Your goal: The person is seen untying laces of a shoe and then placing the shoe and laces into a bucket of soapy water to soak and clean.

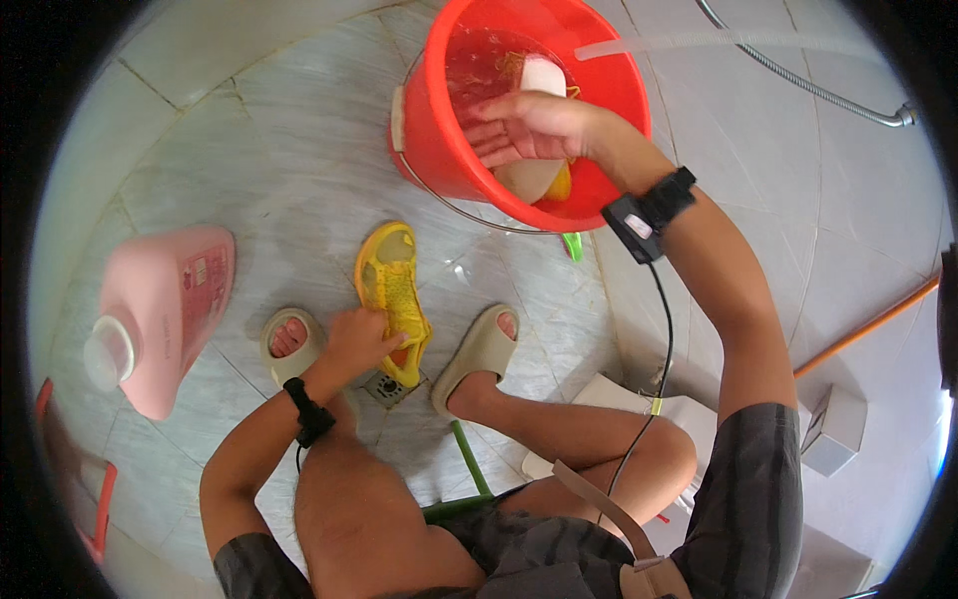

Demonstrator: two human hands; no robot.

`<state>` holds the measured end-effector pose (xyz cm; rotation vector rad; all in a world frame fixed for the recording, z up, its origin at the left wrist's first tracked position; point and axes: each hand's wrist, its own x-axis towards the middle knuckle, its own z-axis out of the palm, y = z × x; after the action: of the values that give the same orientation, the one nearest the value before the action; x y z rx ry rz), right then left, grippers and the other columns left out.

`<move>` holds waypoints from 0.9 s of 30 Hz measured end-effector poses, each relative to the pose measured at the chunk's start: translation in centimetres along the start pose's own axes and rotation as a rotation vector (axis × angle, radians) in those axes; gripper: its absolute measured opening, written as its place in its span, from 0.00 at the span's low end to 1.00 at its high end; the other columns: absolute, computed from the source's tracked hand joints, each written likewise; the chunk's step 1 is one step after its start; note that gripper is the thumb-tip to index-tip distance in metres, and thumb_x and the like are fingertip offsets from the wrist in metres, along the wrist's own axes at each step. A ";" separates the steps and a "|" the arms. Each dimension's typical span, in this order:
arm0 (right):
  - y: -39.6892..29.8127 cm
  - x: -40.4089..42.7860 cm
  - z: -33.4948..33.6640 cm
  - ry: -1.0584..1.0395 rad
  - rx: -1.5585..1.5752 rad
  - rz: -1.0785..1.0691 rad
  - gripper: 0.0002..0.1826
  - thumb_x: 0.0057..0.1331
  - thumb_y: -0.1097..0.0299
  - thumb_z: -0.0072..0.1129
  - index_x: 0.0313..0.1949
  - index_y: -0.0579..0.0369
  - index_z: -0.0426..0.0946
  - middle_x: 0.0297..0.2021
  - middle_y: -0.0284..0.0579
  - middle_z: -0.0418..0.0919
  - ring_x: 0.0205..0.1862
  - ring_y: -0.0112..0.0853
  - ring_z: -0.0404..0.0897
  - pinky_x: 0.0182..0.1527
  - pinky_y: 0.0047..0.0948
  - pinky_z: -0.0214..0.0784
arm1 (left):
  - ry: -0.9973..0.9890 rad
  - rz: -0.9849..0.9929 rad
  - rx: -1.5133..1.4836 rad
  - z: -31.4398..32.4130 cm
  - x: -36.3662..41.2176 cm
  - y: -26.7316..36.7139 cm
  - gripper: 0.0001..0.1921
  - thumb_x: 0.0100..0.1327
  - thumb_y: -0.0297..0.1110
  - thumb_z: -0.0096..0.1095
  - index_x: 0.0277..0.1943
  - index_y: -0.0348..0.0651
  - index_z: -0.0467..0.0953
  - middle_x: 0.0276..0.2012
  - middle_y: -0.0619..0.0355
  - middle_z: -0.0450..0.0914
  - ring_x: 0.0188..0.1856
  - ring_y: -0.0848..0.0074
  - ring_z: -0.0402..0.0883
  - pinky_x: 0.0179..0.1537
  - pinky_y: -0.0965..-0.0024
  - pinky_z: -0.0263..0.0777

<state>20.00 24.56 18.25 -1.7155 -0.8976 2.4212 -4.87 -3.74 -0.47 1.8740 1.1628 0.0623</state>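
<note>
On the wet tiled floor lies a yellow shoe, wet-looking, with its toe away from me. My left hand is at the heel end of the shoe and appears to grip its rim. Over the mouth of a red plastic bucket is my right hand, palm upward, fingers apart, nothing in it. Beneath that hand, in the bucket's water, a shoe with a pale sole and yellow parts is partly hidden. A clear hose ends over the bucket.
A pink plastic jug with a white cap stands at the left. A green object touches the floor beside the bucket. My slippered feet flank the yellow shoe, near a floor drain. A metal shower hose runs along the right wall.
</note>
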 end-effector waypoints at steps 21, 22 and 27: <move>2.8 4.6 -1.5 0.164 -0.648 0.062 0.25 0.74 0.65 0.52 0.67 0.64 0.69 0.61 0.48 0.78 0.56 0.35 0.80 0.58 0.36 0.75 | 0.086 0.432 0.430 1.4 0.6 2.2 0.10 0.56 0.37 0.65 0.37 0.41 0.77 0.34 0.54 0.81 0.39 0.63 0.83 0.36 0.62 0.78; 2.8 4.7 -1.4 0.120 -0.651 0.065 0.26 0.75 0.64 0.51 0.68 0.63 0.68 0.63 0.49 0.76 0.60 0.35 0.78 0.60 0.37 0.74 | 0.106 0.451 0.435 1.4 0.4 1.8 0.10 0.56 0.36 0.64 0.37 0.41 0.77 0.34 0.54 0.82 0.39 0.65 0.83 0.36 0.63 0.78; 7.2 7.8 -6.5 0.348 -1.284 -0.381 0.23 0.72 0.62 0.53 0.63 0.59 0.73 0.58 0.57 0.77 0.58 0.44 0.77 0.59 0.41 0.72 | 0.098 0.424 0.414 0.2 0.8 2.3 0.09 0.56 0.36 0.64 0.36 0.42 0.77 0.32 0.56 0.82 0.37 0.65 0.84 0.36 0.62 0.79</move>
<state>24.79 24.07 6.75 -1.7571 -2.6695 1.1565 -2.72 -3.58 0.75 2.4882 0.8670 0.1603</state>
